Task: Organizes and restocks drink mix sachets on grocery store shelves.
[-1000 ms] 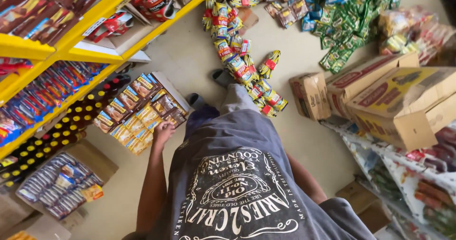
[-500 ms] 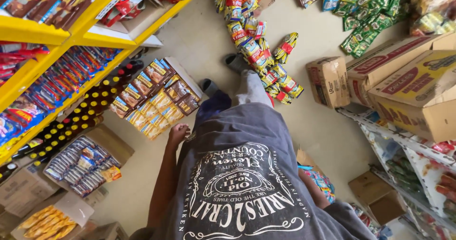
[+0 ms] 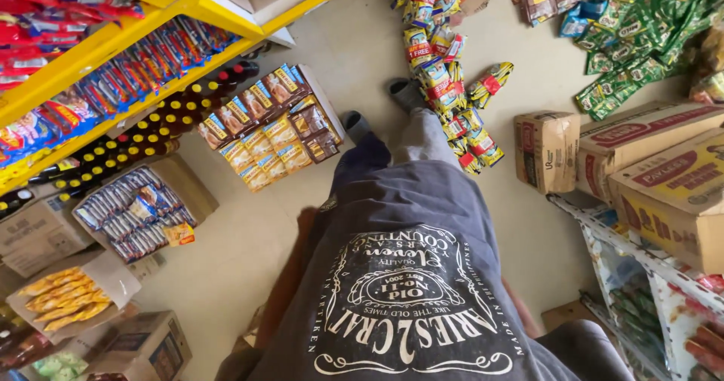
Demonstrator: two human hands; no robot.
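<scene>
- Below me, the smooth concrete floor (image 3: 362, 64) spreads pale and bare.
- My soft grey printed shirt (image 3: 407, 275) hides both hands, so I cannot tell whether my fingers are open or closed.
- Nearest my left arm (image 3: 290, 275), a flat cardboard tray (image 3: 332, 113) holds glossy rectangular packets (image 3: 271, 128).

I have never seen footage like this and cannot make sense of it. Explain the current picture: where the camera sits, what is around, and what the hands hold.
The camera is worn on a person's head and looks straight down, so you see their dark grey shirt, legs and feet from above. There is no machine, only a person in a narrow shop aisle.

The left arm and right arm hang beside the body; both hands are hidden or blurred, so I cannot tell whether they hold anything.

On the floor stand an open box of snack packets and rows of dark bottles under a yellow shelf. A hanging strip of sachets dangles ahead, and cardboard boxes sit to the right.
</scene>
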